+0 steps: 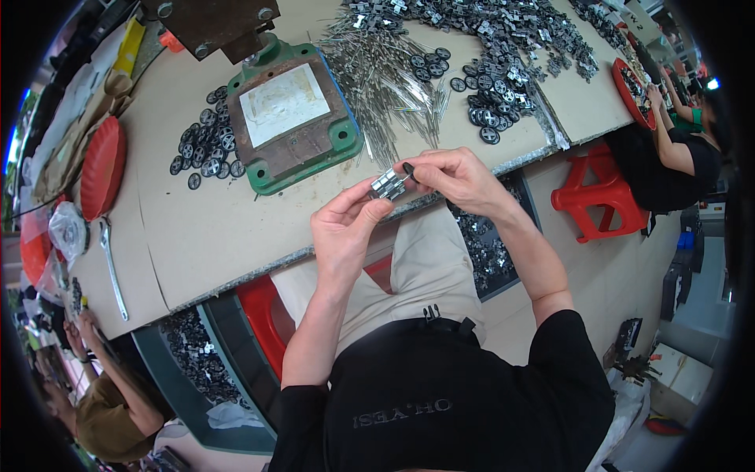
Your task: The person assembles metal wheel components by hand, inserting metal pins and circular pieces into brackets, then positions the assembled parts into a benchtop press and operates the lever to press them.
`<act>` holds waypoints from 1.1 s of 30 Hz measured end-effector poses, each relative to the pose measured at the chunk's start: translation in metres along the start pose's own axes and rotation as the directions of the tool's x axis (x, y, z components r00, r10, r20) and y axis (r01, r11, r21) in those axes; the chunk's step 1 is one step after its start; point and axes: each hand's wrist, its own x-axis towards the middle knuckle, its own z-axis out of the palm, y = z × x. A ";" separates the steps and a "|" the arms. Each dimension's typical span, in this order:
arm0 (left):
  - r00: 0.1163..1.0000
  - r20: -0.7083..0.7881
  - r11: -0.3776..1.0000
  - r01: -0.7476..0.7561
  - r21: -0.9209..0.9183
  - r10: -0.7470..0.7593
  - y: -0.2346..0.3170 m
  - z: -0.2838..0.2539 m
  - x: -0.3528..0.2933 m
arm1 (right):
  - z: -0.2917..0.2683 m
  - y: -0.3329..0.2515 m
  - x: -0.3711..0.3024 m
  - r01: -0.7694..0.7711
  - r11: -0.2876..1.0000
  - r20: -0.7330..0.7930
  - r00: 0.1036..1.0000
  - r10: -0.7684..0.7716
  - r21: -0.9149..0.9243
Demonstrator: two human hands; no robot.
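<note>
My left hand (344, 228) pinches a small silver-and-black blocky part (387, 186) between thumb and fingers, just over the table's front edge. On its right, my right hand (454, 179) is closed on a small black wheel (408, 171), seen nearly edge-on. A thin metal pin seems to run between wheel and part; how far it goes in is too small to tell. Beyond my hands lies a heap of thin metal pins (377, 94). Loose black wheels with silver spokes (491, 110) lie to the right of the pins, and more wheels (208, 141) lie to the left.
A green-based press (346, 140) with a white pad stands ahead of me. Dark metal parts (511, 31) are heaped at the back. Leftward are a red tray (103, 169) and a wrench (112, 267). Crates of parts (259, 377) flank my legs; people work at both sides.
</note>
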 end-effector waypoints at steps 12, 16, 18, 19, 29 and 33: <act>0.983 0.182 0.910 -0.084 0.407 0.009 0.026 -0.012 0.010 | 0.012 -0.023 0.008 0.071 0.972 -0.018 0.997 -0.077 -0.223; 0.987 0.123 0.780 -0.160 0.605 0.108 0.059 -0.026 0.034 | 0.012 -0.035 0.031 0.294 0.868 0.040 0.952 -0.304 -0.400; 0.952 -0.037 0.777 -0.226 0.587 0.304 0.077 -0.037 0.059 | 0.006 -0.046 0.043 0.183 0.932 -0.082 0.972 -0.219 -0.313; 0.934 -0.075 0.748 -0.228 0.623 0.348 0.083 -0.047 0.076 | 0.000 -0.044 0.048 0.166 0.914 -0.092 0.973 -0.214 -0.370; 0.886 -0.169 0.712 -0.219 0.668 0.431 0.072 -0.083 0.133 | -0.034 -0.058 0.060 0.154 0.829 -0.037 0.978 -0.205 -0.538; 0.855 -0.159 0.646 -0.238 0.726 0.493 0.069 -0.086 0.133 | -0.086 -0.111 0.085 0.306 0.655 -0.047 0.885 -0.463 -0.691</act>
